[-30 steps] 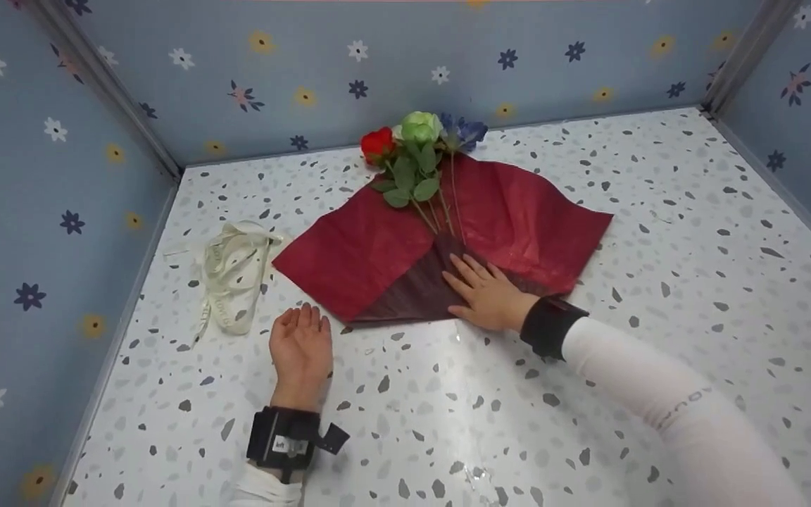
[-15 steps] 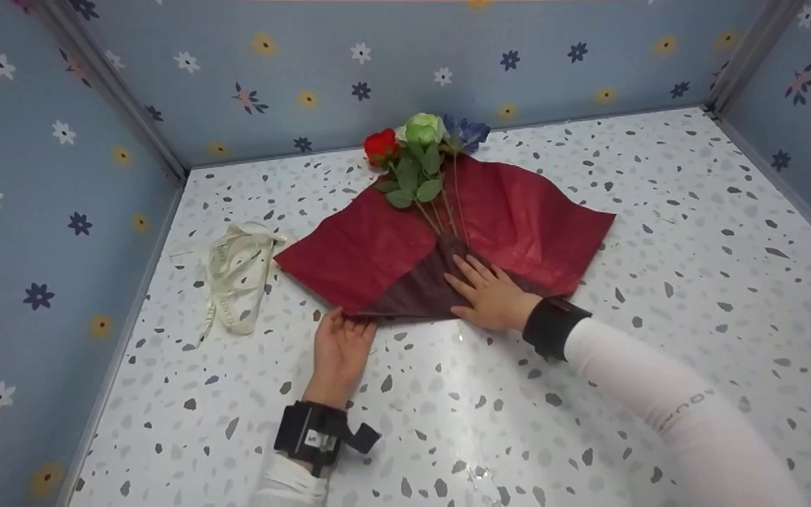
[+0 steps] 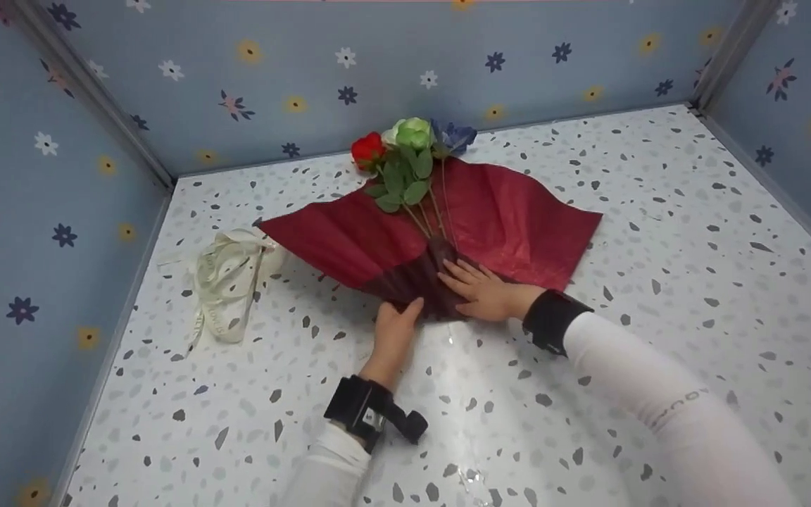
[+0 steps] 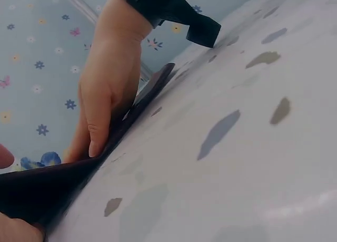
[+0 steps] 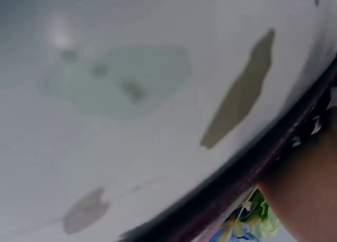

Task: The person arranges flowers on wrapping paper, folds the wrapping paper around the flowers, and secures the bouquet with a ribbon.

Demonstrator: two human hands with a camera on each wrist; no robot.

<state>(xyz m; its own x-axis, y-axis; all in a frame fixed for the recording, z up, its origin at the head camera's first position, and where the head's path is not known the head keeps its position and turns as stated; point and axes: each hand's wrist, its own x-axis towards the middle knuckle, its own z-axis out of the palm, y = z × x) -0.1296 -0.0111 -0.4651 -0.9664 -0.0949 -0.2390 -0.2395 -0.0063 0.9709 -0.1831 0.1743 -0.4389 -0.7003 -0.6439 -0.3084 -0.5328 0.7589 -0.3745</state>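
So from the head camera, the red paper (image 3: pixel 511 204) is spread in the middle of the frame, with a darker fold (image 3: pixel 405 282) along its bottom edge. Red flower (image 3: pixel 368 151), green flower (image 3: pixel 413 134) and blue flower (image 3: pixel 456 137) sit at the top of it, leaves (image 3: pixel 403 176) just below them, and the stems (image 3: pixel 416 220) run down to the fold. The left hand (image 3: pixel 395 334) is at bottom center, grasping the paper's lower edge: thumb on top, the other fingers mostly hidden. That side of the paper is lifted. The right hand (image 3: pixel 486 290) is just to the right of it, not clenched at all, fingers straight and lying on the fold. There's a loose heap of cream ribbon (image 3: pixel 219 282) over on the left of the frame, on the speckled table (image 3: pixel 588 436), well apart from both hands.

Left wrist camera: paper edge runs in from lower left, pinched between the left hand's fingertips (image 4: pixel 4 157) at the left edge. The right hand rests against the paper left of center, and blue petals peek out at far left.

Right wrist camera is mostly table. Dark paper edge cuts across the lower right, flowers poke in at the bottom, and there's a blurry bit of hand (image 5: pixel 308 184) at right. Can't tell its grip from there.
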